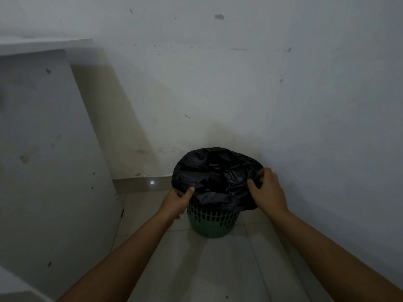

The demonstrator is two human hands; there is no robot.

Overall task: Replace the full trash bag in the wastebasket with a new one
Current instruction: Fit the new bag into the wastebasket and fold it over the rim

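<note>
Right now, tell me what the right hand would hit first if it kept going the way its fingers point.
The right hand already grips the black trash bag at the rim, so it would probably press further into that plastic, over the green wastebasket. Depth beyond is unclear.

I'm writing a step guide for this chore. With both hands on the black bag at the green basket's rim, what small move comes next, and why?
Probably peel the black plastic trash bag up off the rim of the green slotted plastic wastebasket. The bag's edge is folded down over the rim, and the left hand and right hand pinch it on opposite sides, so lifting both edges would free it.
</note>
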